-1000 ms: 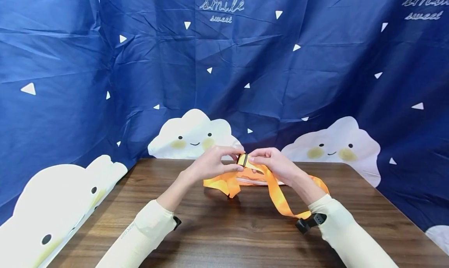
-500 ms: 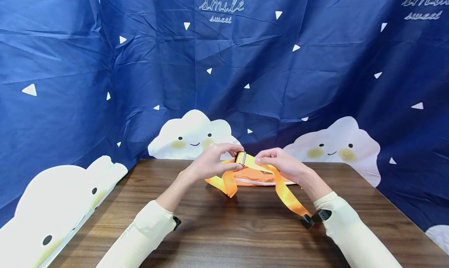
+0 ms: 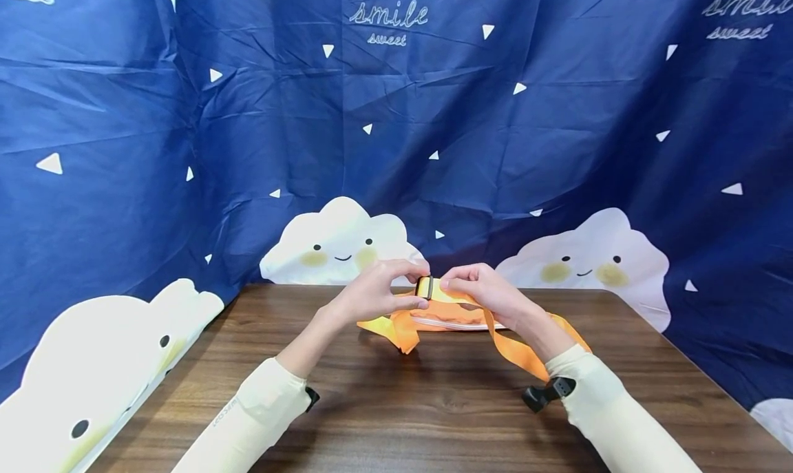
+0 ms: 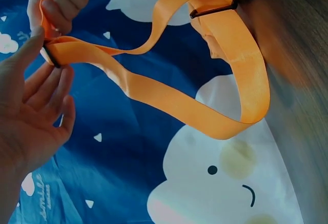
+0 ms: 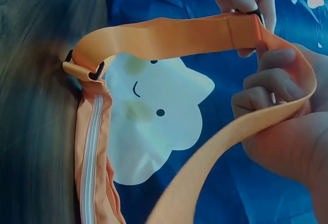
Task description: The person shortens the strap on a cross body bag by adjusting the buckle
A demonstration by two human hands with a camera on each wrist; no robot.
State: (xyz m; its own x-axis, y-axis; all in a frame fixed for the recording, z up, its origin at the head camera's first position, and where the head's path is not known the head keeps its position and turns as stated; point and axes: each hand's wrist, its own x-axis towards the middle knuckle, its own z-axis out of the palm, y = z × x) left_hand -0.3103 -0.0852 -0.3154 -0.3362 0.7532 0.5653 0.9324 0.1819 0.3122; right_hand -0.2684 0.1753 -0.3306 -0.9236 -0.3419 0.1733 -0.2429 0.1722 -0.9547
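An orange waist bag (image 3: 455, 313) with a white zip lies at the table's far side, its orange strap (image 3: 519, 354) raised off the table in loops. My left hand (image 3: 372, 292) pinches a black strap slider (image 3: 424, 287) between thumb and fingers. Just right of the slider, my right hand (image 3: 491, 292) pinches the strap, which runs on behind the thumb and hangs toward the right wrist. In the left wrist view, a black buckle (image 4: 212, 9) joins the strap's lower end near the bag. The right wrist view shows the bag's zip (image 5: 91, 157) closely.
The brown wooden table (image 3: 396, 411) spreads beneath both forearms. Behind it hangs a blue curtain (image 3: 396, 156) printed with clouds and triangles. A black wrist device (image 3: 548, 392) sits on the right sleeve, close to the hanging strap.
My right hand first drew rightward from the slider, stretching the strap, then came back left close to it. My left hand has stayed on the slider, nearly in place.
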